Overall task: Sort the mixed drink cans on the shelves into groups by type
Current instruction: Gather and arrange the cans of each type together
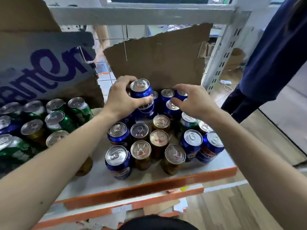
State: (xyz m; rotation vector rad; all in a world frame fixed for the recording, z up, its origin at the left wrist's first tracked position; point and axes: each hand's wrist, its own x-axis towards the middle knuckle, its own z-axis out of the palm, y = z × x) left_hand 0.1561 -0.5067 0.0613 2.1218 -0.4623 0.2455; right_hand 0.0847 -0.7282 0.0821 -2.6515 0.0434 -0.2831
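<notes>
While left hand (123, 97) grips raised blue can (142, 95), right hand (191, 100) pinches rear blue can (181, 94).

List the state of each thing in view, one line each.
Left hand: grips raised blue drink can.
Raised blue drink can: upright, lifted above its neighbours.
Right hand: fingers curled over the rear blue cans; grasp unclear.
Gold cans: upright, sealed.
Green cans: upright, left side.
Torn brown cardboard sheet: standing behind the cans.
</notes>
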